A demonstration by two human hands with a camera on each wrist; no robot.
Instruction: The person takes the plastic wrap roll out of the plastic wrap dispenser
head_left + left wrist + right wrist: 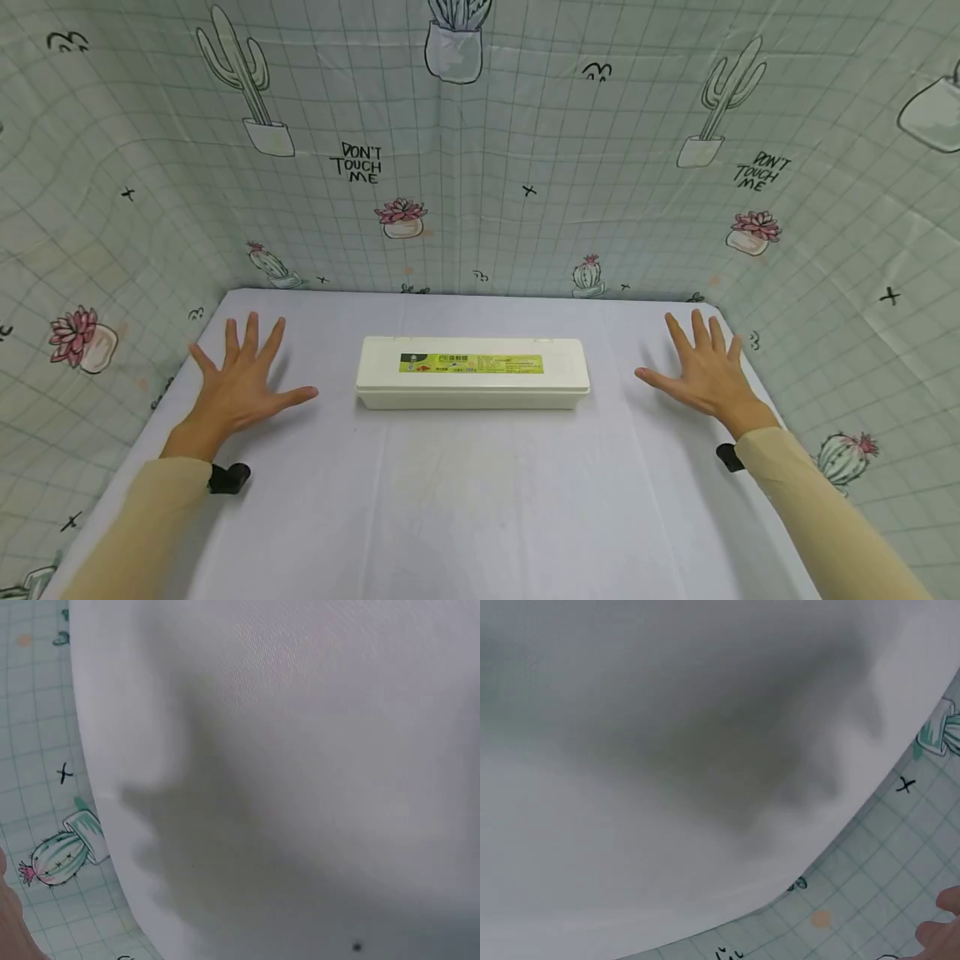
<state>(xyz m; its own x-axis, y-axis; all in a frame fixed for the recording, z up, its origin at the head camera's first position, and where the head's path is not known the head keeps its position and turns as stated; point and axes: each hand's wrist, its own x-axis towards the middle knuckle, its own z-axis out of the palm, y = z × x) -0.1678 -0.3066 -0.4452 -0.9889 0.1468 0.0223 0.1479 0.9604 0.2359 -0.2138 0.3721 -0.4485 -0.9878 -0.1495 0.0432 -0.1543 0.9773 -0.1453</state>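
A white cloth (480, 517) covers the table. It is smooth with a few soft folds. All around it stands a pale green wall sheet (570, 167) with thin grid lines. The sheet has drawings of tall cactus plants in pots (247, 83), pink flowers in bowls (401, 218) and the words "DON'T TOUCH ME" (358, 162). Small black crosses dot the sheet too.

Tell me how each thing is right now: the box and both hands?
White box: lid shut, lying flat on the table, untouched.
Left hand: open, fingers spread, left of the box, holding nothing.
Right hand: open, fingers spread, right of the box, holding nothing.
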